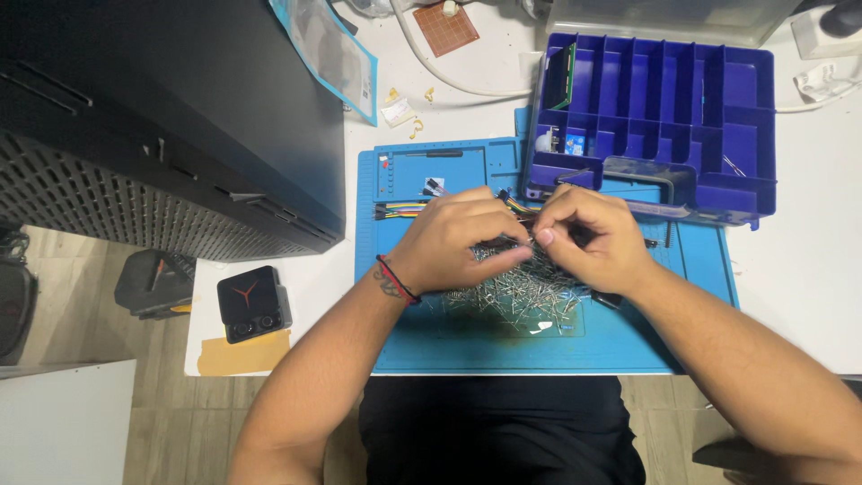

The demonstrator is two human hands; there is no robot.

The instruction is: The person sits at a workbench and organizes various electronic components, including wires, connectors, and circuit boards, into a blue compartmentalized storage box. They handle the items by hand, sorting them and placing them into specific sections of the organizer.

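Pile of metal pins point(521, 292), spread on the blue mat point(628, 346) beneath both hands. A small dark part, possibly a pin strip, is pinched between left hand point(453, 238) and right hand point(593, 238). Pins could be scattered, or knocked away from the blue tray point(664, 99) beyond.

1. Looked like a home electronics bench.
2. Had a blue solder mat point(449, 341) on a white desk point(799, 269).
3. Held a parts box point(664, 117), loose pins point(516, 296), perfboard point(446, 27), jumper wires point(400, 210).
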